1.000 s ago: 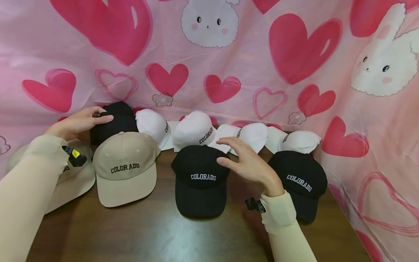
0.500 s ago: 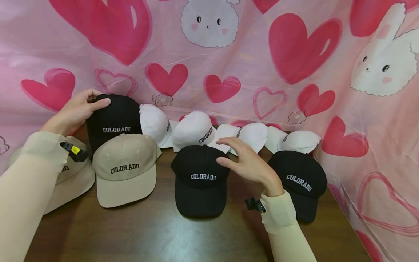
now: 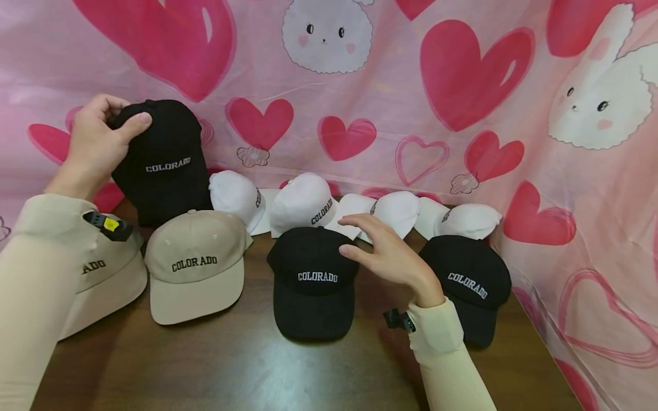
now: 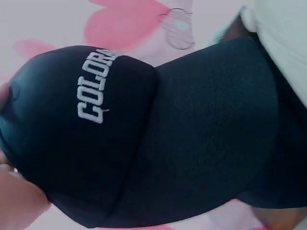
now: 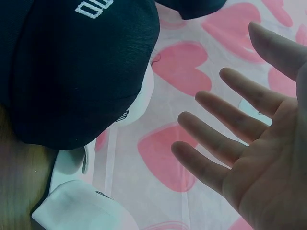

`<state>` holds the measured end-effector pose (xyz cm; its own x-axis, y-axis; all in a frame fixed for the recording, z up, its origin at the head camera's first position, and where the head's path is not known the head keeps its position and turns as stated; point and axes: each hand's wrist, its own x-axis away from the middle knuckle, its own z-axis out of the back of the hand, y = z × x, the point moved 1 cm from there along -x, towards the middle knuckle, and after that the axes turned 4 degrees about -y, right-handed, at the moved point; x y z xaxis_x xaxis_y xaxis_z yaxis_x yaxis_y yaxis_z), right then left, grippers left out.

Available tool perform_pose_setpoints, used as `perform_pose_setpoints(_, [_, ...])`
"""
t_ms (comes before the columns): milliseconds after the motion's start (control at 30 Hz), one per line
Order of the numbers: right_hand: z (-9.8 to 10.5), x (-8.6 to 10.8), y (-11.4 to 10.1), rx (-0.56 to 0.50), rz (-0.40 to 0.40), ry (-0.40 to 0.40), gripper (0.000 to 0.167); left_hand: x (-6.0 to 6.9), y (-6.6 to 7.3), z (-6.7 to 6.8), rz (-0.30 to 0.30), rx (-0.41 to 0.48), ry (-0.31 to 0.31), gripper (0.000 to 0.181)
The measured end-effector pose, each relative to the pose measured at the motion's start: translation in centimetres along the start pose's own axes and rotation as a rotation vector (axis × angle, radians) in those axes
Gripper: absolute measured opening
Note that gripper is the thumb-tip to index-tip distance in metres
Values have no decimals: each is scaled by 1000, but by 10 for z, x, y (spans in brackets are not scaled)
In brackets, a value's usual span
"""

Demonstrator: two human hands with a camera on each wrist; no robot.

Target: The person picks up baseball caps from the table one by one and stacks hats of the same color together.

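The left hand (image 3: 100,142) pinches a black COLORADO cap (image 3: 167,154) by the top of its crown, thumb in front, holding it upright with its brim down, behind two beige caps. In the left wrist view that black cap (image 4: 57,124) fills most of the picture, with part of the hand (image 4: 21,199) at its crown. The right hand (image 3: 390,257) hovers by the crown of the middle black cap (image 3: 315,279), fingers apart. In the right wrist view the right hand (image 5: 254,143) shows spread fingers and holds nothing; a black cap (image 5: 86,72) is beside it.
On the brown table (image 3: 247,365) stand a beige cap (image 3: 195,251), another beige cap (image 3: 110,291) partly behind the left arm, and a black cap (image 3: 470,285) at the right. Several white caps (image 3: 300,200) line the back, before a pink heart-patterned cloth (image 3: 385,85).
The left hand has lifted the black cap upward and slightly left, so its lettering and more of its front now show. The right hand has stayed in place.
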<state>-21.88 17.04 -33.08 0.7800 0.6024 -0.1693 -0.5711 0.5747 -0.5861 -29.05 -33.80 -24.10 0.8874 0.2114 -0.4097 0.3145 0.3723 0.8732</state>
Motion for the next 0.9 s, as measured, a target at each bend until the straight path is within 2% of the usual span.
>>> perform_pose_setpoints(200, [2, 1, -2, -12, -13, 24, 56, 3, 31, -4, -80, 152, 97, 14])
perform_pose_setpoints(367, [2, 0, -2, -1, -4, 52, 54, 14, 57, -13, -119, 218, 93, 14])
perform_pose_setpoints(467, [2, -1, -2, 4, 5, 73, 55, 24, 69, -23, -136, 299, 42, 15])
perform_pose_setpoints(567, [2, -2, -2, 3, 19, 93, 56, 35, 75, -37, -168, 447, -51, 16])
perform_pose_setpoints(633, [2, -2, -2, 3, 26, 110, 57, 44, 78, -46, -178, 512, -123, 16])
perform_pose_setpoints(767, [3, -3, -4, -3, 40, 145, 58, 62, 83, -68, -174, 488, -246, 15])
perform_pose_setpoints(900, [3, -3, -4, -20, 52, 175, 58, 80, 85, -88, -149, 396, -344, 14])
